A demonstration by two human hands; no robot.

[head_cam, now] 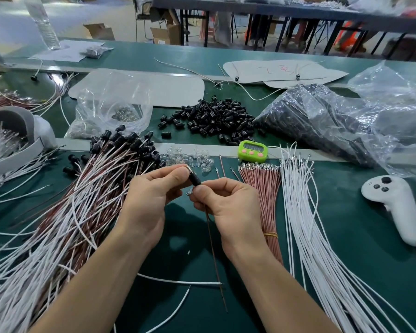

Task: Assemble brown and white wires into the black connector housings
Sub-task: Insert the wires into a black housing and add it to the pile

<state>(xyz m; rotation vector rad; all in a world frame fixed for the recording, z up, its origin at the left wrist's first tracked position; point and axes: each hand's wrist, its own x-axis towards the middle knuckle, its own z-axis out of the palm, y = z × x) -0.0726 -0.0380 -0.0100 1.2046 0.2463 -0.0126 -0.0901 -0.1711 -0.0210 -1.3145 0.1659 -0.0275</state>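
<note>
1. At a green bench (341,200), a person's left hand (151,195) pinches a black connector housing (194,180) between thumb and forefinger. The housing is held tilted between the two hands.
2. The right hand (228,205), fingers curled, pinches a brown wire (214,248) just under the housing. The wire trails back between the forearms.
3. A heap of finished leads (82,200) crowds the left hand. Just right of the right hand lie a tied brown bundle (262,188) and white wires (310,212).
4. Beyond the hands sit clear bulbs (190,159), a green timer (252,150) and a pile of loose housings (211,121). A white controller (394,207) rests far right.
</note>
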